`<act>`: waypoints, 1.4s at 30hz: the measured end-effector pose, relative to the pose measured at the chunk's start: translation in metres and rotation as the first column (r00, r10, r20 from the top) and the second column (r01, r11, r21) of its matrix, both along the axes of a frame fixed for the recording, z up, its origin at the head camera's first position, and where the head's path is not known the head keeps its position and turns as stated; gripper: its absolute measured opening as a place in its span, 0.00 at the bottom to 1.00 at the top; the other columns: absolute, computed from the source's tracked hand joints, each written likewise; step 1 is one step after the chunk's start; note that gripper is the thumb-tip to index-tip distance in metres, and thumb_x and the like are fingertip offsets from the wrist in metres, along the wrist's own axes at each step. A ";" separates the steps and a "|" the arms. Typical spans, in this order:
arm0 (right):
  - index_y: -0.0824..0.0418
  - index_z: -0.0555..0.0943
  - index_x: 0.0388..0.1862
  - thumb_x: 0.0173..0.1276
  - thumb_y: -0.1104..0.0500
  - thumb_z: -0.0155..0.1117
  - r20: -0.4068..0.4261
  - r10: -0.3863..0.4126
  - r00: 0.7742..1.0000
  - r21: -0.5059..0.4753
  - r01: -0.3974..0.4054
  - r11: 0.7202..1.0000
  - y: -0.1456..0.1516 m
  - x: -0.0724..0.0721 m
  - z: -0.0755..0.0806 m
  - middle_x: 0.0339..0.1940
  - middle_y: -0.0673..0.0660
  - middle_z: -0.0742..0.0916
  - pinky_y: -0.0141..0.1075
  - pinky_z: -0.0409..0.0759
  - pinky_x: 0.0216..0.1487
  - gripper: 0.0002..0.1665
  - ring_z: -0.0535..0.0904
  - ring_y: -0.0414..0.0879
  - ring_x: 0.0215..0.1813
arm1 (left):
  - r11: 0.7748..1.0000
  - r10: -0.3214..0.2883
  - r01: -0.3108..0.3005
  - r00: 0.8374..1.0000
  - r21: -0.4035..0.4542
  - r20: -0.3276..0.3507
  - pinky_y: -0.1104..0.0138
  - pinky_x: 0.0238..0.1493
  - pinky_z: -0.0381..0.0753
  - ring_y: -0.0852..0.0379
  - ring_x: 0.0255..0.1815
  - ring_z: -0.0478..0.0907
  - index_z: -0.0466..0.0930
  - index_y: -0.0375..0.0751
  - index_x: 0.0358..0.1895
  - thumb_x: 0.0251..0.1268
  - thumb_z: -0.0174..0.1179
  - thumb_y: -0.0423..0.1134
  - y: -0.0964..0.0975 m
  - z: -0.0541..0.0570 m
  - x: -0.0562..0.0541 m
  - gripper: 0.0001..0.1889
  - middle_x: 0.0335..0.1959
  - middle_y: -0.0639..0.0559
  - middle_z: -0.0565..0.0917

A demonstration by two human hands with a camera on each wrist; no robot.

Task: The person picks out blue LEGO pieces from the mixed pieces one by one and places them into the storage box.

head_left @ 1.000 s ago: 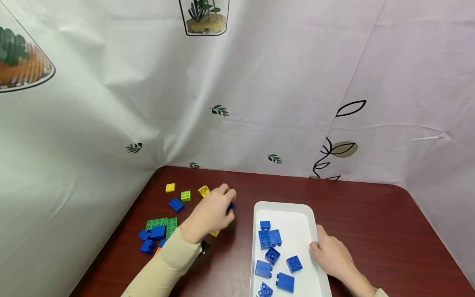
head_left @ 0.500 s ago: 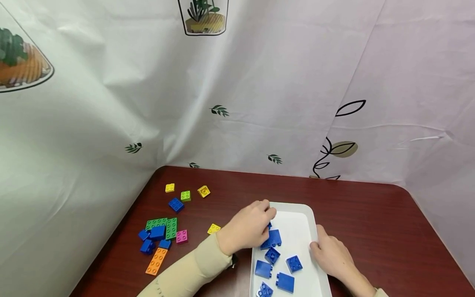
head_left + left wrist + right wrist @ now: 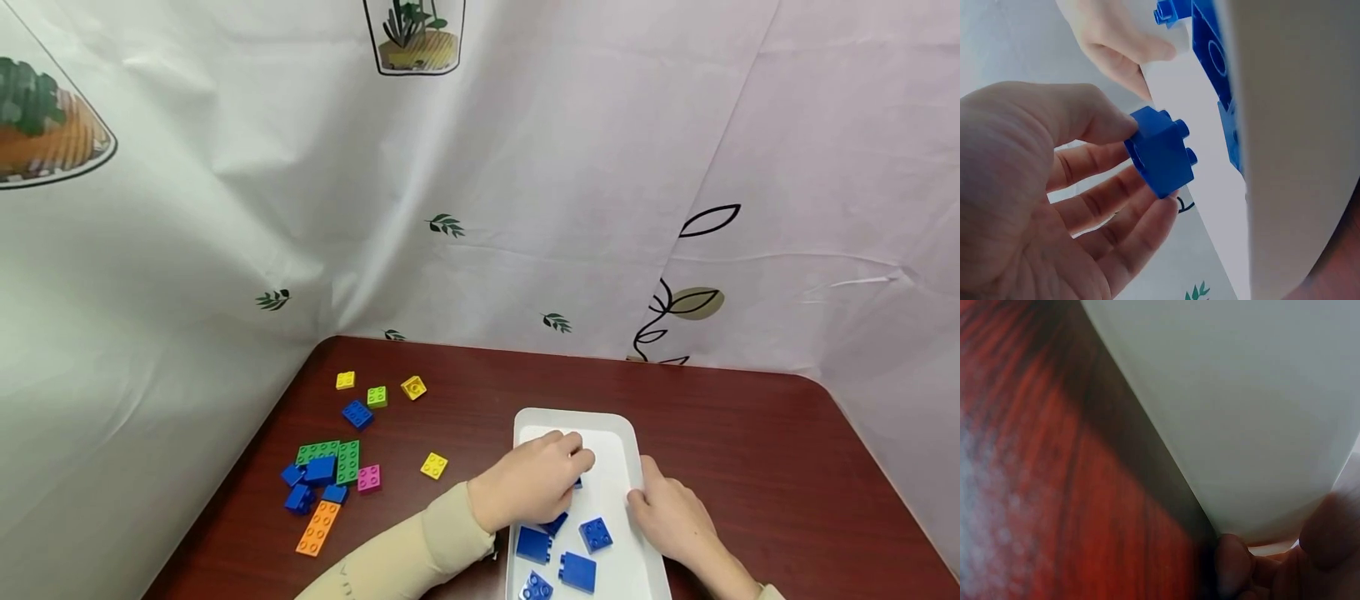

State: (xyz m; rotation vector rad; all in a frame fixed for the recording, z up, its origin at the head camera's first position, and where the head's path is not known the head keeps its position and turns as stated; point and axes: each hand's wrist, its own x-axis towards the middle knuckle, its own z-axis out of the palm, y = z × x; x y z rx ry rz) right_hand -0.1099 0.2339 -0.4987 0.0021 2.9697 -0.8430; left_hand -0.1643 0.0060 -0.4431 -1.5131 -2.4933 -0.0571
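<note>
My left hand (image 3: 528, 483) is above the upper part of a white tray (image 3: 617, 454). It pinches a blue toy brick (image 3: 1163, 156) between thumb and fingers; the left wrist view shows its studs and hollow underside. In the head view the hand mostly covers that brick. My right hand (image 3: 675, 512) grips the tray's right rim, thumb on top. In the right wrist view its fingers (image 3: 1235, 565) are at the tray's outer wall. Several blue bricks lie in the tray, among them a stud-up one (image 3: 596, 535) and one on its side (image 3: 577, 572); my left hand hides others.
On the dark red-brown table (image 3: 742, 450), left of the tray, lie a yellow brick (image 3: 433, 466), a pink brick (image 3: 369, 478), an orange brick (image 3: 318, 527), green bricks (image 3: 348, 462) and more blue bricks (image 3: 321, 471). A printed white curtain (image 3: 525, 208) hangs behind the table.
My left hand has moved right from the loose bricks, carrying a blue brick, to over the tray, then slightly lower and further right. My right hand has stayed on the rim.
</note>
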 end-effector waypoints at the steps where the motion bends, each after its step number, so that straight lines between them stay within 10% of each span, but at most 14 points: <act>1: 0.72 0.66 0.66 0.69 0.61 0.56 -0.001 0.000 1.000 0.000 0.000 1.000 0.000 0.000 0.000 0.25 0.54 0.82 0.39 0.68 0.21 0.29 0.71 0.44 0.21 | 1.000 -0.009 0.009 1.000 -0.007 -0.004 0.75 0.38 0.75 0.63 0.32 0.69 0.80 0.48 0.47 0.64 0.61 0.39 0.001 -0.001 0.000 0.10 0.37 0.56 0.76; 10: 0.71 0.67 0.65 0.68 0.62 0.57 -0.009 -0.003 1.000 0.004 0.003 1.000 -0.001 0.000 -0.001 0.24 0.55 0.82 0.39 0.69 0.20 0.29 0.72 0.44 0.21 | 0.999 -0.044 0.044 0.999 -0.022 -0.021 0.74 0.39 0.76 0.63 0.33 0.72 0.79 0.48 0.48 0.65 0.61 0.41 0.005 -0.007 0.005 0.10 0.37 0.57 0.76; 18: 0.73 0.66 0.65 0.68 0.62 0.57 -0.011 0.000 1.000 0.010 0.000 1.000 0.000 -0.001 -0.001 0.25 0.56 0.83 0.39 0.70 0.21 0.29 0.72 0.44 0.21 | 0.994 0.043 -0.034 0.996 -0.102 0.083 0.60 0.65 0.73 0.56 0.69 0.69 0.65 0.54 0.74 0.67 0.56 0.66 -0.004 0.000 0.009 0.37 0.73 0.54 0.67; 33: 0.73 0.67 0.63 0.68 0.62 0.57 -0.019 0.005 1.000 0.032 -0.005 0.999 0.000 -0.001 0.001 0.29 0.59 0.84 0.41 0.70 0.24 0.28 0.71 0.46 0.24 | 0.976 0.203 -0.210 0.973 0.055 0.111 0.52 0.67 0.71 0.50 0.74 0.63 0.63 0.48 0.76 0.65 0.52 0.71 -0.053 0.006 -0.006 0.43 0.76 0.47 0.65; 42: 0.72 0.67 0.63 0.68 0.61 0.57 -0.005 -0.002 1.000 0.037 0.003 0.999 0.000 0.000 0.002 0.27 0.57 0.83 0.41 0.69 0.24 0.28 0.71 0.46 0.23 | 0.906 0.397 -0.410 0.910 0.109 0.120 0.45 0.64 0.71 0.43 0.71 0.67 0.65 0.46 0.75 0.64 0.54 0.71 -0.096 0.008 -0.025 0.44 0.75 0.43 0.65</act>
